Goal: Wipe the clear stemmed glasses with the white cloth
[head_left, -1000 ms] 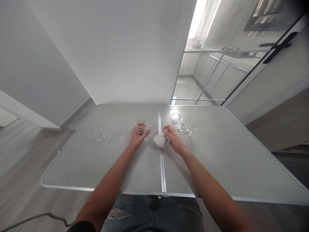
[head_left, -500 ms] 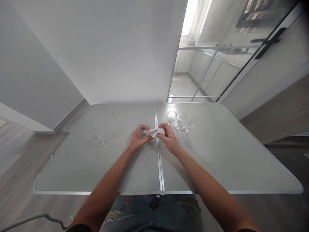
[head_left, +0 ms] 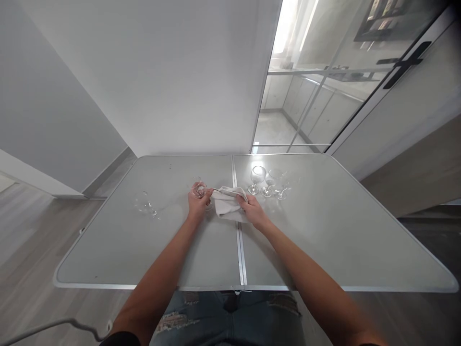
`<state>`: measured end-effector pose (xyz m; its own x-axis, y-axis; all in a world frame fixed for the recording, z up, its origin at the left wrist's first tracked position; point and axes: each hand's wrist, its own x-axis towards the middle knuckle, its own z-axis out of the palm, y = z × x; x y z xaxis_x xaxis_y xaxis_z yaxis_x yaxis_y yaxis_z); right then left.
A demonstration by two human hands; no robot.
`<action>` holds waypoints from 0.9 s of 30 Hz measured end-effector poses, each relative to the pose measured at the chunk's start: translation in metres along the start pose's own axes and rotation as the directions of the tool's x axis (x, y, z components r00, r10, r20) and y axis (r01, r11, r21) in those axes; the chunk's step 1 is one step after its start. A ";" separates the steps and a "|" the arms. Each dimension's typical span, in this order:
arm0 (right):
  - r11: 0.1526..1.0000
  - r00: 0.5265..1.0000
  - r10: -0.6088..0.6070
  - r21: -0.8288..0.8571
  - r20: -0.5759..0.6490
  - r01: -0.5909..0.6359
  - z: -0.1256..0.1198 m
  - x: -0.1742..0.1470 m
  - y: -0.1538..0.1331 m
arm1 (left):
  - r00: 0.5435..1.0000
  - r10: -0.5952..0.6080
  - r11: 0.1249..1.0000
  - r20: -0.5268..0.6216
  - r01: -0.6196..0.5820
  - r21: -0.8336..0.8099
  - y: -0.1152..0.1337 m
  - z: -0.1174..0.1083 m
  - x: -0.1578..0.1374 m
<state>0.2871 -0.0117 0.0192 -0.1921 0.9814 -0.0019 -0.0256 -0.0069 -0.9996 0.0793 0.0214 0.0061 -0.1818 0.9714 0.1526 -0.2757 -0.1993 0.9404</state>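
My left hand [head_left: 198,203] is closed around a clear wine glass [head_left: 199,189], held above the table left of the centre seam. Its fingertips also meet a corner of a white cloth [head_left: 227,207]. The cloth hangs spread out between my two hands. At the cloth's right side my right hand [head_left: 251,207] pinches its edge. Part of the held glass is hidden behind my left fingers.
Several stemmed glasses [head_left: 258,175] stand on the table [head_left: 309,240] just beyond my right hand. Another clear glass [head_left: 147,206] lies on its side at the left. Behind the table are a wall [head_left: 180,96] and a glass door [head_left: 302,96].
The cloth was bunched between both hands near the glass's stem; now it hangs open. My left hand has moved left with the glass, which is turned differently.
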 end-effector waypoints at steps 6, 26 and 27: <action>0.975 0.984 0.103 0.212 -0.147 -0.070 0.001 -0.001 0.008 | 0.992 -0.009 0.999 -0.126 0.013 0.032 -0.001 0.000 0.003; 0.956 0.988 0.072 0.292 -0.139 -0.028 0.011 -0.003 0.003 | 0.970 -0.087 0.996 0.227 0.079 0.046 0.002 0.009 -0.010; 0.932 0.983 0.095 0.361 -0.160 -0.031 0.011 -0.002 0.001 | 0.962 -0.095 0.995 0.257 0.084 0.052 0.002 0.010 -0.011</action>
<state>0.2764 -0.0162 0.0180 -0.0345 0.9943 -0.1012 -0.3724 -0.1067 -0.9219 0.0898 0.0118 0.0096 0.0939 0.9862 0.1360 -0.2401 -0.1102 0.9645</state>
